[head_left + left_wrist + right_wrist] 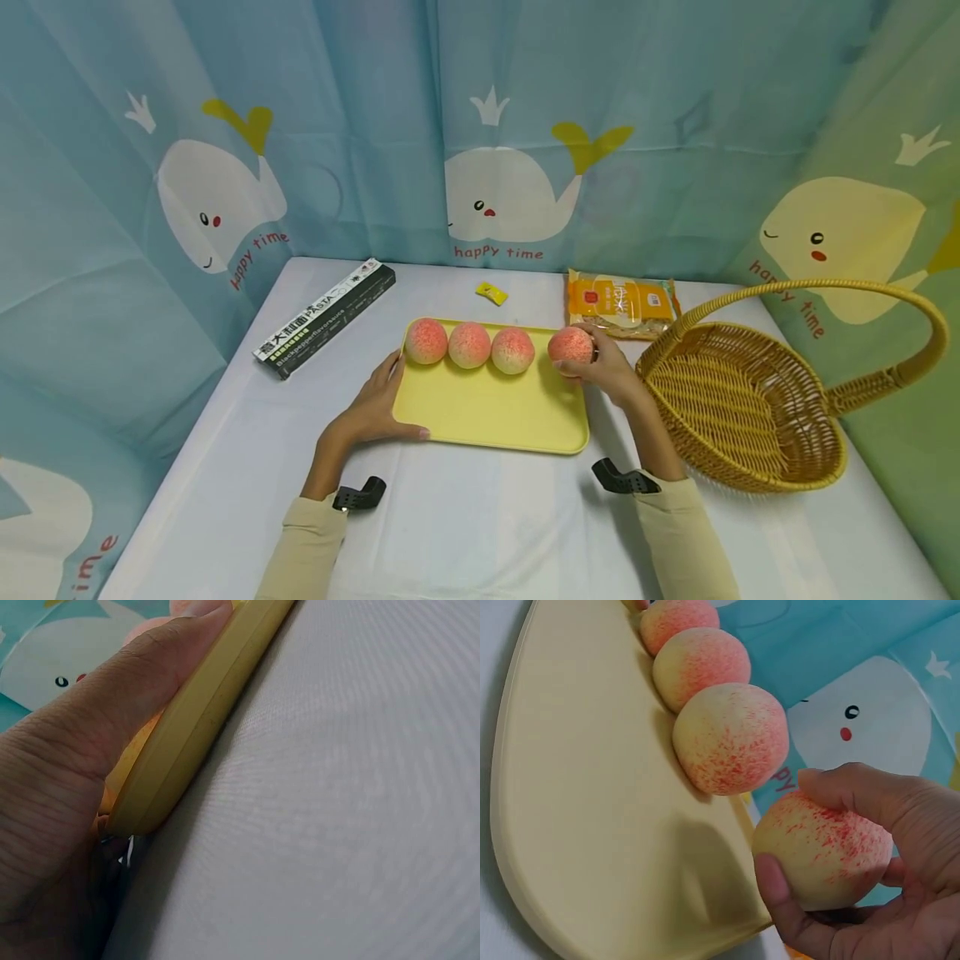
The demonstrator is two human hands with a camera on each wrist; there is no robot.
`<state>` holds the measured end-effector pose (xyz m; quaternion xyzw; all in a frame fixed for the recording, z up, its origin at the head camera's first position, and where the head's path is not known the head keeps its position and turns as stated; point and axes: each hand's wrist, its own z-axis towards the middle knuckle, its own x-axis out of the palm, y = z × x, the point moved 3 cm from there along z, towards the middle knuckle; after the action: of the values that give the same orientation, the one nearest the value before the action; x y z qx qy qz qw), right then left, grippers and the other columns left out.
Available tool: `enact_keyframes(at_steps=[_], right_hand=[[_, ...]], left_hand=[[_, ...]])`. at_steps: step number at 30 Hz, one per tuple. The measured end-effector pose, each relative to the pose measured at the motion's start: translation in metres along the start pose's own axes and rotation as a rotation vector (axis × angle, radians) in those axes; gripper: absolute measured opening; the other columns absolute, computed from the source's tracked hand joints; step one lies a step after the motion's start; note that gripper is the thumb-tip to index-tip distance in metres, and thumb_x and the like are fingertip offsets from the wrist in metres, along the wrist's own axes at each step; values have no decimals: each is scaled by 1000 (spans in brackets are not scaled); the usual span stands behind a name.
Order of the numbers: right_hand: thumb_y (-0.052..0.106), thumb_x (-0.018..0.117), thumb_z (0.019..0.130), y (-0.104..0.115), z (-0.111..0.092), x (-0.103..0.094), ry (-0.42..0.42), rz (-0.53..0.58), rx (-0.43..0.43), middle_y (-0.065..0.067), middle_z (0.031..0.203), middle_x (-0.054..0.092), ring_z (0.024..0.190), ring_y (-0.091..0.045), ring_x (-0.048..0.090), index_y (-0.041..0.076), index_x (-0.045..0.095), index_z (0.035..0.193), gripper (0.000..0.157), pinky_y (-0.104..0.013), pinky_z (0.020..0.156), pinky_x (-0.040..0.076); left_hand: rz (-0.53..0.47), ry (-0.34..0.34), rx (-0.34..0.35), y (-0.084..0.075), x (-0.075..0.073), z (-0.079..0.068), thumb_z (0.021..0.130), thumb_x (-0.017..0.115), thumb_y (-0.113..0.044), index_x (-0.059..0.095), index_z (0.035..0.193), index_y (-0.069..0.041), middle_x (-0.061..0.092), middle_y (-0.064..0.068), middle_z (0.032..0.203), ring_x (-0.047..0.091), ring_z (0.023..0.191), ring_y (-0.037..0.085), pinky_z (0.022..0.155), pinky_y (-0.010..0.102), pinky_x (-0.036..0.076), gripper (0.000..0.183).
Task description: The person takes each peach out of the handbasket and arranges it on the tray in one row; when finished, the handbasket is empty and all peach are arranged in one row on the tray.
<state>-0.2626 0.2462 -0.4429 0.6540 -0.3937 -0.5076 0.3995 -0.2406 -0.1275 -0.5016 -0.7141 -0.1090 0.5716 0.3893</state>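
My right hand [606, 367] holds a pink and cream peach [570, 350] between thumb and fingers, over the back right corner of a yellow tray [487, 408]. In the right wrist view that peach [821, 851] is held slightly apart from the row. Three more peaches stand side by side along the tray's back edge: a left one [427, 342], a middle one [469, 345] and a right one [513, 351]. My left hand [378, 404] grips the tray's front left corner, thumb along the front rim and fingers at the left side. The left wrist view shows the thumb [142, 682] against the rim.
A wicker basket [720, 400] with a tall handle stands to the right of the tray. Behind are an orange food packet [622, 304] and a small yellow packet [491, 292]. A black pasta box [326, 317] lies at the left. A whale-print curtain [375, 167] surrounds the table.
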Motion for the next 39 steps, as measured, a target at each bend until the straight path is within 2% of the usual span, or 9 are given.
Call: enact_keyframes(at_steps=[4,8,11,17,21,26,30,34,39], right_hand=[[12,74,86,0,5,4,12,-80,22,-30,136,45,102,-27,60,4,25,151,82,-36,76,59],[17,76,85,2,8,6,15,-166,24,-29,143,39,107,-34,58,2,23,152,86,-34,76,57],[21,77,85,3,10,7,10,-232,9,-28,146,37,105,-33,59,1,25,152,87,-32,75,55],[20,77,84,4,14,10,15,-265,-15,-28,132,50,95,-27,61,-2,33,147,80,-29,71,53],[19,77,85,3,15,9,24,-275,-39,-28,131,52,98,-29,60,-3,33,147,79,-29,74,53],[9,74,86,0,13,7,80,-241,-68,-30,145,38,107,-37,57,-3,25,152,83,-34,74,57],[6,75,84,0,9,4,76,-287,-98,-29,152,31,121,-46,51,-2,25,152,84,-41,80,57],[11,78,82,2,8,2,30,-377,-126,-27,150,37,127,-47,48,-3,31,149,83,-47,91,52],[13,79,81,2,9,3,6,-383,-117,-26,146,44,124,-45,51,-2,35,148,81,-49,91,53]], left_hand=[[-3,0,3,1,1,0,59,85,-57,-4,158,-13,4,16,164,9,150,39,115,63,18,140],[6,-6,6,2,1,0,60,85,-59,-4,158,-13,4,15,164,9,150,40,115,64,20,140],[3,-10,13,2,1,0,60,85,-58,-3,158,-14,4,15,164,9,150,39,115,64,19,139],[-1,-12,18,0,0,0,59,85,-58,-3,158,-15,5,15,164,9,150,39,115,64,19,139],[-7,-14,18,0,0,-1,59,85,-57,-2,158,-13,5,16,164,9,150,39,115,64,19,139],[1,-8,16,0,0,-1,59,85,-57,-2,158,-12,4,16,164,9,150,39,115,63,18,139],[7,-4,15,-1,-1,-1,60,85,-56,-2,158,-11,4,16,164,9,150,39,116,63,18,139],[8,-3,10,-1,-1,-1,60,85,-56,-1,158,-10,4,16,164,8,150,39,116,63,18,138],[16,-4,12,-1,-1,-1,60,84,-56,-1,158,-10,3,16,164,8,150,39,116,63,18,138]])
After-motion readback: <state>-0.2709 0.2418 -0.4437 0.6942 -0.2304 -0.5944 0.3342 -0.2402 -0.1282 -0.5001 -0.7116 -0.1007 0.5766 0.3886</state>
